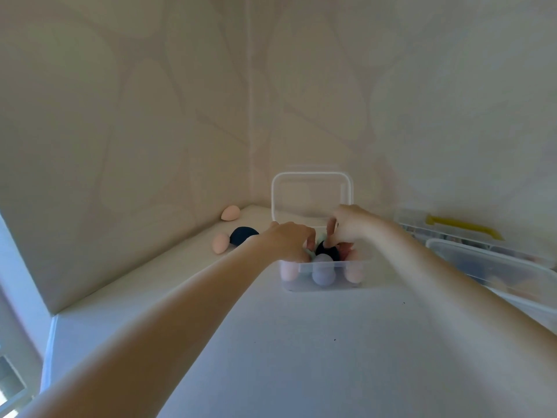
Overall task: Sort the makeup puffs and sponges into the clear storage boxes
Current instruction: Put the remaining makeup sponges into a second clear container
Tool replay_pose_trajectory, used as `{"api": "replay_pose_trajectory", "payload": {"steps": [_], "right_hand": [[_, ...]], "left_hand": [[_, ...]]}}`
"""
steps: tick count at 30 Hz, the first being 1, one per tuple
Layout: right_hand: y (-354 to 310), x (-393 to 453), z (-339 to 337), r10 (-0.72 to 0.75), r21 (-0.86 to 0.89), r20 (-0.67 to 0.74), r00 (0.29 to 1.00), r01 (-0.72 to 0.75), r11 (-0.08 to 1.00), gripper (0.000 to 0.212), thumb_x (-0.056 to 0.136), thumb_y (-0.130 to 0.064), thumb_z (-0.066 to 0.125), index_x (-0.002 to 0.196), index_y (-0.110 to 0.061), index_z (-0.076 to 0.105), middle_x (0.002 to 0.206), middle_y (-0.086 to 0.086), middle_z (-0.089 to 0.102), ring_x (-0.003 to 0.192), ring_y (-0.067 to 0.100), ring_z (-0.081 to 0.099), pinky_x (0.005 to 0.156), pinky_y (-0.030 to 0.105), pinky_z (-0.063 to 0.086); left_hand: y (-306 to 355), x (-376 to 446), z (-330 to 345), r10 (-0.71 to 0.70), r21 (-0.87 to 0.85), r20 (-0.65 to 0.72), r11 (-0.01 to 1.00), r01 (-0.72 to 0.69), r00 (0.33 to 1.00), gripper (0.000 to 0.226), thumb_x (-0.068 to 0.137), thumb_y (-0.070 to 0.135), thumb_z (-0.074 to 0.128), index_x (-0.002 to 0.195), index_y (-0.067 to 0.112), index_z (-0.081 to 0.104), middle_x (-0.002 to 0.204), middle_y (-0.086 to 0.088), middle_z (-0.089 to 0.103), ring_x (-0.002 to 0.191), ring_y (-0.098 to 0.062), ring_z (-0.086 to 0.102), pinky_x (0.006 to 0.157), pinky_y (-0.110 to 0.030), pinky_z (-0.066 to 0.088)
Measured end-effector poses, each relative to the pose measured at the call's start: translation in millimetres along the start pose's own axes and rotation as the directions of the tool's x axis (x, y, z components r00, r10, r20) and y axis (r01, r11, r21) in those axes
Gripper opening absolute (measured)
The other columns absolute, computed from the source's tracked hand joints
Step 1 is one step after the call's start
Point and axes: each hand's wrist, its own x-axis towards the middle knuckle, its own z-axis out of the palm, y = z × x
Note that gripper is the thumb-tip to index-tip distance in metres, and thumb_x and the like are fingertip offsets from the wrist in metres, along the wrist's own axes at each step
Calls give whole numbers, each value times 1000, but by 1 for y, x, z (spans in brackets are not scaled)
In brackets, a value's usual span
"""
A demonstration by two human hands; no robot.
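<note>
A clear storage box [325,280] stands at the middle of the white surface, its lid [312,191] tipped up behind it. Inside lie two peach sponges [289,271], a lavender sponge [324,273] and a black sponge [327,250]. My left hand [289,239] reaches over the box's left rim with its fingers curled down among the sponges; what they hold is hidden. My right hand [346,224] dips in from the right and pinches the top of the black sponge. Outside, to the left, lie a dark navy puff [242,235] and two peach sponges [220,242].
Two more clear boxes sit at the right: one with a yellow handle [464,226] and a nearer one [494,267] holding blurred items. Patterned walls meet in a corner behind the box. The surface's left edge [52,327] drops off near a window.
</note>
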Motion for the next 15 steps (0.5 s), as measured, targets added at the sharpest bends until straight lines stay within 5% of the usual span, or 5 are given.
{"api": "replay_pose_trajectory", "payload": {"steps": [5,9,15], "right_hand": [[-16,-6,2,-21,-91,136,991,33,995,32,73,-36,77,86,-8,67,74,4,66,70,22,63,77,33,57],[-9,6,18,7,-174,205,979,29,984,10,75,-25,71,77,-20,63,81,1,65,74,19,61,73,28,51],[7,15,5,101,-327,314,944,8,945,36,74,-15,72,110,-9,71,108,11,70,93,31,68,84,40,56]], "left_hand": [[0,-2,-2,-3,-41,19,999,4,1000,21,90,32,51,108,22,54,93,4,53,87,-19,46,81,-27,29],[0,-4,0,20,-40,0,999,-20,1000,14,90,28,49,103,23,54,89,5,53,86,-19,47,82,-28,27],[-2,-3,2,74,30,-39,997,-73,996,20,93,25,47,112,22,52,91,0,58,89,-22,49,81,-29,24]]}}
